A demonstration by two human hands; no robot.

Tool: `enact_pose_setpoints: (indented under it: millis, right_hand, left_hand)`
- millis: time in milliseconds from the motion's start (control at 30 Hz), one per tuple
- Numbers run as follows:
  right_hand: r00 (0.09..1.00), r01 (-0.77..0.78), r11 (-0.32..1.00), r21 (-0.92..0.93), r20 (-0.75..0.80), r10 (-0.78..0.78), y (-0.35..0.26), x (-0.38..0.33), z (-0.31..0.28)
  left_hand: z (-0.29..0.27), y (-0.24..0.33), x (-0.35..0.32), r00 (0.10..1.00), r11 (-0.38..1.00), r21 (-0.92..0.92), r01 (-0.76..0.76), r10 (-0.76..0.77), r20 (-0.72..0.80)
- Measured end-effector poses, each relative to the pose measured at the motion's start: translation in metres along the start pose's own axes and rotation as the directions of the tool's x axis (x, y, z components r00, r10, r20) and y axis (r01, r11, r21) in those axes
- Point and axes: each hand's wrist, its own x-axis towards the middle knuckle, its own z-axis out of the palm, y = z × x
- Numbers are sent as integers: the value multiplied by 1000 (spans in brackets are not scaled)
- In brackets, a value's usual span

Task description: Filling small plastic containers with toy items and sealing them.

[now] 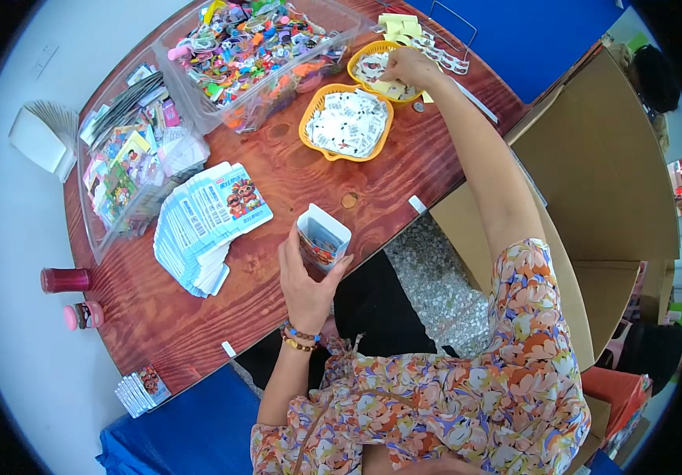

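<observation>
Packet-filling under way at a red-brown wooden table (278, 182).

Left hand (307, 285) grips an open small white printed paper packet (323, 237), mouth up, fingers wrapped round its lower half. Right hand (412, 67), at one o'clock from it, closes on small items in the far yellow woven plastic basket (361, 59). Judged next: carrying the pick precisely into the packet mouth.

— What's on the wooden table (293, 170) in front of you?

— Just left of my left hand (307, 277), a fanned stack of blue packets (202, 226). Beyond that, two clear bins: one of cards (131, 158), one of colourful small bits (254, 51).

— And by your right hand (412, 67)?

— It's over the far orange basket (379, 71); a nearer orange basket of white sachets (347, 123) sits just beside it. Far to my left stand a red jar (66, 279) and a pink bottle (82, 315).
</observation>
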Motion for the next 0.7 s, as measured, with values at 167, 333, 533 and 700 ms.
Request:
enact_pose_setpoints:
  millis: [167,333,533,700]
  right_hand:
    - [998,-15,976,215,-60,28,16,2,8]
    - [993,44,941,335,-118,-5,29,4,-2]
    - [989,138,842,521,-117,-90,-3,-41,-29]
    - [902,290,730,619,78,-425,-116,-152,-40]
  left_hand:
    - [0,-4,1,1000,1000,-20,-12,12,2]
    - [-2,-6,-1,1000,1000,-9,2,-2,0]
    - [-4,-7,24,991,985,144,-92,104,-82]
    - [-6,-13,35,957,937,282,-205,252,-142]
